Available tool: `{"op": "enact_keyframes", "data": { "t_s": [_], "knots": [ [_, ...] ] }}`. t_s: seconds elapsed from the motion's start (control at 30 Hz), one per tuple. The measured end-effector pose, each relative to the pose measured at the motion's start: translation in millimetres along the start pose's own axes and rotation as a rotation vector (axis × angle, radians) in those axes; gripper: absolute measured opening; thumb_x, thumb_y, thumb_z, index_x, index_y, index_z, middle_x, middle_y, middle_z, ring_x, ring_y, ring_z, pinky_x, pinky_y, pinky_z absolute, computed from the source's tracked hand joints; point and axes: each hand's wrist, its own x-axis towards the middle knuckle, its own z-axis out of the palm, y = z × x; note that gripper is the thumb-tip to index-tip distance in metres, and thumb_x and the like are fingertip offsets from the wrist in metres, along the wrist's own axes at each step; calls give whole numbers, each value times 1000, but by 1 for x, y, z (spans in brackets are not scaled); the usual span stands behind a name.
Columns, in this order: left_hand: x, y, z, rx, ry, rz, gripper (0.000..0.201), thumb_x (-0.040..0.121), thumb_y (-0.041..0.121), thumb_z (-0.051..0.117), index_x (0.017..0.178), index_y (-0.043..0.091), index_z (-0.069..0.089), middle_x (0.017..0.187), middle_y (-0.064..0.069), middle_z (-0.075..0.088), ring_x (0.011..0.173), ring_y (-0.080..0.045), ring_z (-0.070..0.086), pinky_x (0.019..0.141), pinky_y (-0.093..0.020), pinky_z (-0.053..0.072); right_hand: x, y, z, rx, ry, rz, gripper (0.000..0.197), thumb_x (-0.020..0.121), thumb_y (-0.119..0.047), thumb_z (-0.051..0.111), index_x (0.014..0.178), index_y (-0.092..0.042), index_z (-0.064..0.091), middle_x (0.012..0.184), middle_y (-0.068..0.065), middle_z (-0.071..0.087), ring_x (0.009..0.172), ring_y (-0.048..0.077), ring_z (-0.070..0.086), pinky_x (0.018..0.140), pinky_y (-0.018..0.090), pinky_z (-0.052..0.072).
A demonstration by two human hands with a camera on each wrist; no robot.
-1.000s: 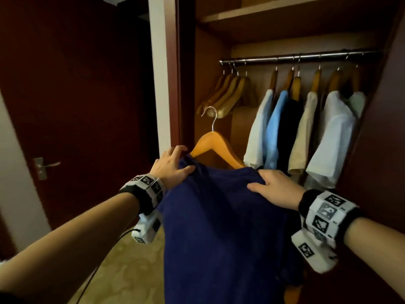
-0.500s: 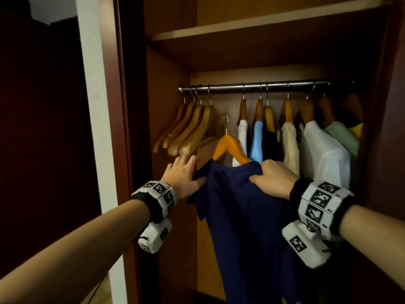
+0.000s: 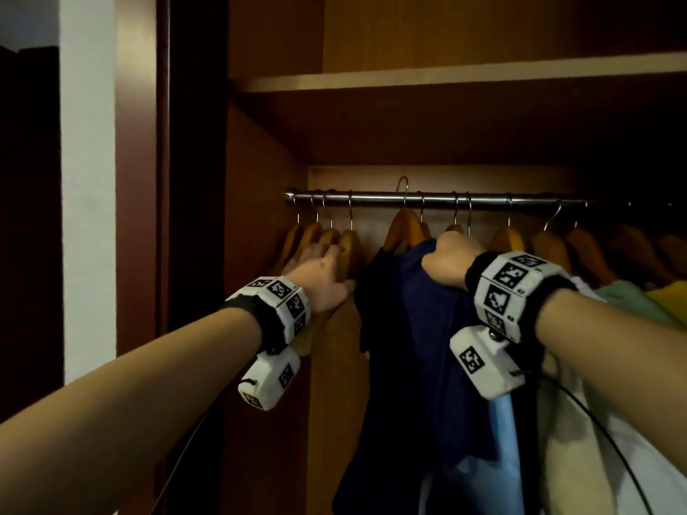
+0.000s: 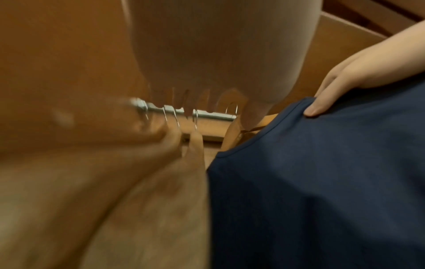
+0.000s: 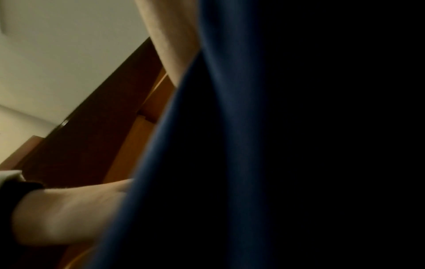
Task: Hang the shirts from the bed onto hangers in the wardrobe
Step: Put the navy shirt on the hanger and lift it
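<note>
A navy shirt (image 3: 420, 347) hangs on a wooden hanger (image 3: 403, 224) inside the wardrobe. The hanger's wire hook (image 3: 404, 187) reaches up across the steel rail (image 3: 520, 198). My right hand (image 3: 450, 258) grips the shirt's right shoulder over the hanger, thumb on the fabric (image 4: 315, 109). To the shirt's left, my left hand (image 3: 319, 269) presses with straight fingers against several empty wooden hangers (image 3: 349, 243). The left wrist view is blurred and shows the navy shirt (image 4: 322, 182) beside the rail (image 4: 207, 113). Dark navy fabric (image 5: 207, 163) fills most of the right wrist view.
More shirts hang right of the navy one: light blue (image 3: 502, 440), white (image 3: 613, 459), green (image 3: 624, 302) and yellow (image 3: 669, 302). A shelf (image 3: 446, 74) spans the wardrobe above the rail. The wardrobe's side wall (image 3: 260, 217) stands close on the left.
Both hands have carried the hanger and navy shirt up and into the wardrobe, to the rail. My left hand has left the shirt's shoulder and now pushes against the empty hangers.
</note>
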Motion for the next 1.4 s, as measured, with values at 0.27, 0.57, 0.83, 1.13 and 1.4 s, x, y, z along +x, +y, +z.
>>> {"op": "enact_keyframes", "data": {
  "t_s": [0.27, 0.57, 0.83, 1.13, 1.4],
  "knots": [
    [21, -6, 33, -97, -35, 92, 78, 94, 51, 53, 156, 23, 14, 161, -7, 16, 148, -27, 17, 117, -44, 23, 3, -3, 41, 8, 10, 53, 25, 95, -17, 49, 71, -8, 46, 77, 9, 51, 70, 24, 52, 52, 29, 36],
    [11, 3, 53, 16, -71, 62, 88, 86, 53, 58, 153, 27, 8, 139, -7, 53, 141, -29, 34, 118, -60, 2, -2, -4, 55, -111, 52, 27, 34, 93, -37, 57, 70, -13, 48, 75, 4, 49, 77, 25, 53, 62, 28, 39],
    [-6, 6, 54, -231, 76, 18, 64, 87, 36, 57, 142, 23, 26, 122, -7, 65, 127, -26, 53, 123, -42, 8, -13, 10, 68, -205, 150, -81, 39, 94, -47, 53, 103, -9, 59, 100, 9, 57, 96, 27, 55, 78, 33, 44],
    [-21, 9, 38, -628, 101, -61, 55, 83, 23, 64, 131, 28, 37, 108, -1, 58, 106, -27, 59, 96, -39, 47, -21, 8, 62, 26, 268, -87, 39, 93, -43, 57, 66, -14, 58, 66, 2, 57, 72, 20, 57, 57, 27, 37],
    [-40, 20, 35, -667, 172, 147, 53, 81, 28, 64, 124, 29, 32, 113, -6, 61, 100, -31, 63, 85, -48, 54, -21, -41, 52, 108, 203, -57, 47, 94, -55, 53, 80, -13, 68, 73, 3, 64, 73, 16, 61, 63, 30, 49]
  ]
}}
